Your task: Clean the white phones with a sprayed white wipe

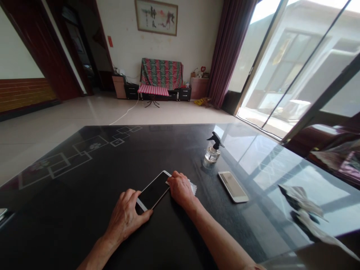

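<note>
A white-framed smartphone [154, 190] with a dark screen lies on the black glossy table [112, 168]. My left hand [126, 212] grips its near end, thumb on one side and fingers on the other. At the far right corner of the phone, my right hand [180, 188] is closed on a light cloth with a zigzag edge [193, 187]. Most of the cloth is hidden under that hand. To the right lies a second white phone [233, 186], apart from both hands. Beyond it a clear spray bottle [213, 153] with a black trigger head stands upright.
Crumpled dark and pale wrappers [303, 204] lie toward the table's right side. Part of a small pale object [2, 213] shows at the left edge. Across the floor stands a low cabinet [185, 93] with a cloth-covered item [161, 73] on it.
</note>
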`<state>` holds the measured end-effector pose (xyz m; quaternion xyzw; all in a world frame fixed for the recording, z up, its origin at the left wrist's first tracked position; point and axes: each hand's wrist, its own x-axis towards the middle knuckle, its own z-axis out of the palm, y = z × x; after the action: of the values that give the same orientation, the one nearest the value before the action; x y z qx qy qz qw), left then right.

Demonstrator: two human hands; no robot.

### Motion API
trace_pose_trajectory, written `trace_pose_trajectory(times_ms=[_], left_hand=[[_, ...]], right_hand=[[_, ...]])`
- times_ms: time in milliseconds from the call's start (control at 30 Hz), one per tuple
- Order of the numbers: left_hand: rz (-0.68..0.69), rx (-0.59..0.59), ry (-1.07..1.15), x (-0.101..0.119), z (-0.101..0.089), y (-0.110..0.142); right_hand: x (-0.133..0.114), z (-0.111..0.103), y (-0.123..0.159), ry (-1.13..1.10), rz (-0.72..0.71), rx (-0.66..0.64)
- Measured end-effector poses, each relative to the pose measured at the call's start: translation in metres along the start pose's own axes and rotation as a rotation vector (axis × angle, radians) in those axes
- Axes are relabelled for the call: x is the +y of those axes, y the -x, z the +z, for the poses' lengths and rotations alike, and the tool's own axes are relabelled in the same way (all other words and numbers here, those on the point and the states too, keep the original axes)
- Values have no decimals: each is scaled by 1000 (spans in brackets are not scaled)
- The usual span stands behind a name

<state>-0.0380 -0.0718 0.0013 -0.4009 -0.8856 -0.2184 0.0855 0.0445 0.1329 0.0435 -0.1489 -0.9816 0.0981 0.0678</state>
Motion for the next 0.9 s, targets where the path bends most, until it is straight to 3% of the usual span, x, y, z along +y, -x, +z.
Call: trace_pose_trajectory(times_ms=[533,900], left_hand=[[5,16,30,1,-1,0],[-37,-7,77,6,-7,-1]], right_hand=[[5,8,-55,24,-40,-46],[3,2,-19,54,-48,-3]])
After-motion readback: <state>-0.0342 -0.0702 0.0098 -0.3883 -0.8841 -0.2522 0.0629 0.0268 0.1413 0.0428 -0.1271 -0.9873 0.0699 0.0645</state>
